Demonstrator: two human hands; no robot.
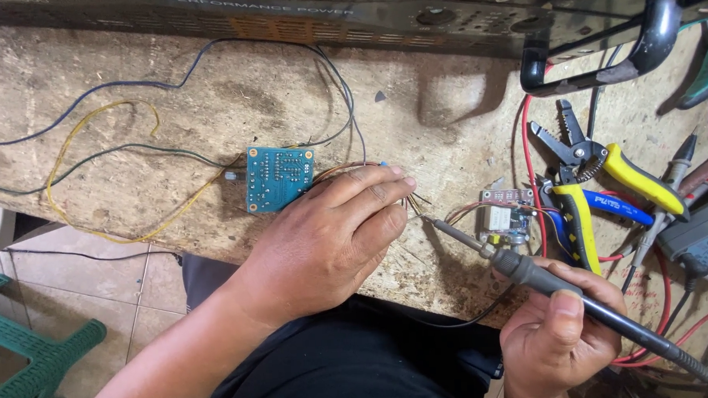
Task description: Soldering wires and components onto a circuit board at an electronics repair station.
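The worn wooden bench [169,64] carries everything. My left hand [324,239] lies closed over thin bare wire ends [414,205] just right of the blue circuit board [278,176]. My right hand [551,337] grips the soldering iron [529,271], tip at those wires; the joint looks unfinished.

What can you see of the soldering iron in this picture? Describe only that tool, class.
The soldering iron has a black handle and a thin grey metal tip. It lies slantwise, tip up-left, over the worn wooden bench. The right hand grips its handle like a pen. Its tip meets the thin wire ends pinned by the left hand.
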